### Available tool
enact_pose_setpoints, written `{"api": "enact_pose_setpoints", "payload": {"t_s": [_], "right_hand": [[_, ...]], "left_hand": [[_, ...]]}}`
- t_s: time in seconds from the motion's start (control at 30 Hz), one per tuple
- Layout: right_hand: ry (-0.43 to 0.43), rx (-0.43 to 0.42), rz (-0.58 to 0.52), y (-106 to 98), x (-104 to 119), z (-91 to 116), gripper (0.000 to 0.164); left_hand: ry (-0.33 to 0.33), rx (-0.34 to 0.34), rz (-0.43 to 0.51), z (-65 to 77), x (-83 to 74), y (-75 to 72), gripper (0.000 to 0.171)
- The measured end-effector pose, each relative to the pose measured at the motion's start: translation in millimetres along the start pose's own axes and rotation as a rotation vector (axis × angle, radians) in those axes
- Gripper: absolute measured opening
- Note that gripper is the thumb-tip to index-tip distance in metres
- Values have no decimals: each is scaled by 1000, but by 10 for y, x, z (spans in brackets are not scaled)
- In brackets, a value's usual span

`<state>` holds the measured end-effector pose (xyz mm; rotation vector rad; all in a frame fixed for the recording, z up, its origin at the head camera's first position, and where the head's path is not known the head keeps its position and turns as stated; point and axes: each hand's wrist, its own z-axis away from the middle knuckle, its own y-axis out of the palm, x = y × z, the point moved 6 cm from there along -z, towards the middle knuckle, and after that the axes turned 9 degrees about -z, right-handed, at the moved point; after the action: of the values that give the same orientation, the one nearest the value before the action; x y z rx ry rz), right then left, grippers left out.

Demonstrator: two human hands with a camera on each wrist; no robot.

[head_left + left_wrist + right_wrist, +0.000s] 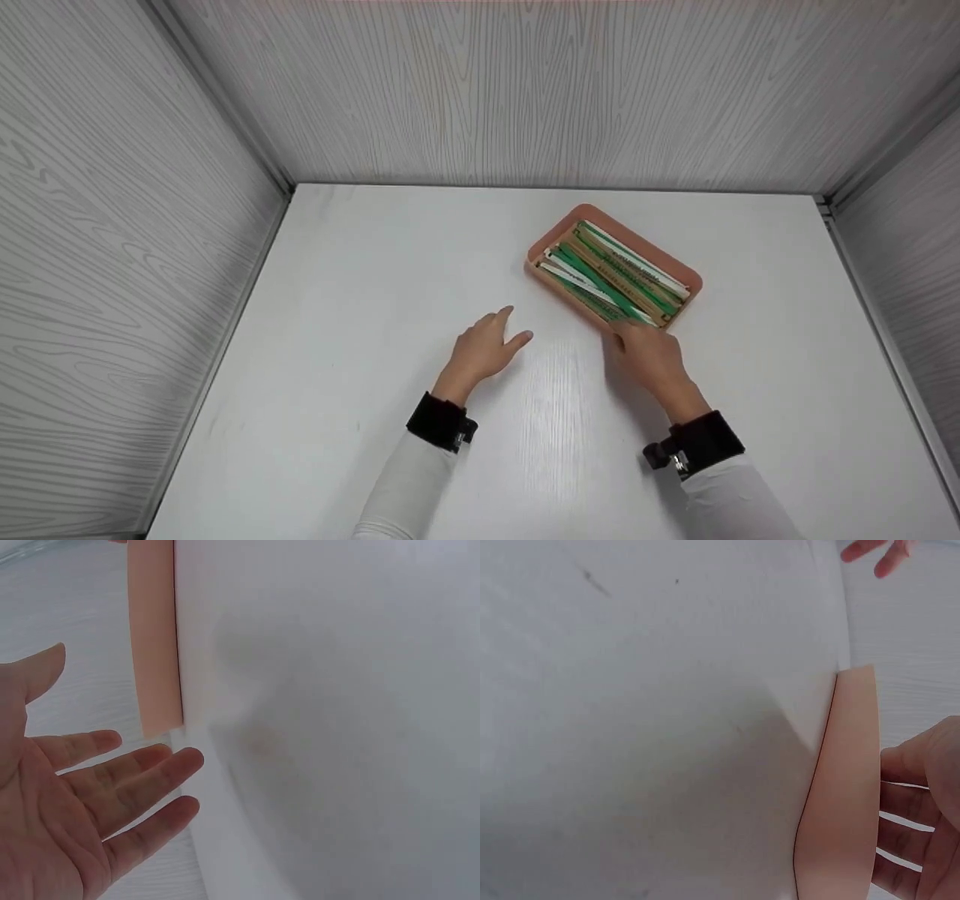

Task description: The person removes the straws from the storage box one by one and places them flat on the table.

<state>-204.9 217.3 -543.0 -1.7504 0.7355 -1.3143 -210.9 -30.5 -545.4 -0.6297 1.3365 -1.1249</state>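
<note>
A shallow terracotta-coloured tray (645,241) lies at an angle on the table, holding several long, flat strips (600,274) in green, white and brown, some with print too small to read. My right hand (651,352) is at the tray's near corner and holds its rim; in the right wrist view the fingertips disappear behind the tray wall (840,787). Left of the tray, my left hand (481,349) hovers over the table, holding nothing. Its thumb stands apart and its fingers (142,795) are loosely extended, close to the tray wall (156,637) in the left wrist view.
The white tabletop (360,300) stretches out on both sides of the tray. Pale wood-grain panels enclose it at the back (480,97), the left (112,262) and the right (915,195). Both wrists wear black bands with small cameras.
</note>
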Motion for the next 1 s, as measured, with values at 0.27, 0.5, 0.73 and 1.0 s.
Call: {"api": "enact_pose_setpoints", "payload": {"t_s": [0.27, 0.5, 0.73, 1.0], "right_hand": [[-101, 50, -81, 199, 379, -1, 11], [-236, 82, -192, 333, 634, 11, 14], [-227, 289, -356, 395, 739, 53, 15], [-77, 216, -351, 50, 439, -8, 26]], "left_hand": [[34, 20, 46, -120, -170, 101, 64], [45, -25, 133, -230, -280, 172, 60], [42, -139, 212, -285, -343, 195, 50], [85, -127, 252, -283, -311, 181, 45]]}}
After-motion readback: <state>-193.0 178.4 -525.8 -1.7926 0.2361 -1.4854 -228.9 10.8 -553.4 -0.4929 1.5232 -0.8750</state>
